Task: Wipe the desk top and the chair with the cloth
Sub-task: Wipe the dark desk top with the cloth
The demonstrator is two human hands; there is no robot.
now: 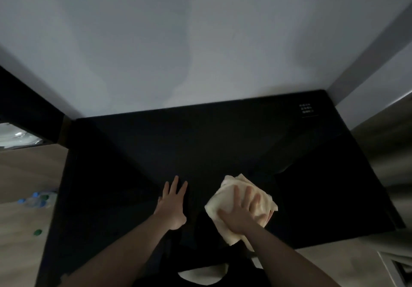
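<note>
A: What is the right hand (242,214) doing?

B: It lies flat on the cloth (240,199), fingers spread wide, pressing it down on the desk (200,148). It is not pinching the cloth, just resting on top.

A: Where is the cloth?

B: It is a pale, crumpled cloth on the dark desk, near the front edge, at about 5 o'clock from the middle of the desk. A bit of it hangs over the front edge under the wrist.

A: And the left hand (171,206)?

B: It is flat on the bare desk with fingers spread, just beside the cloth at its 9 o'clock, not touching it. It holds nothing.

A: What else is there?

B: A small white label (307,108) sits at the far corner of the desk, at 2 o'clock. Some plastic bottles (38,199) with blue caps lie on the wooden floor (24,170) at 9 o'clock. A grey wall (178,41) stands behind the desk.
</note>
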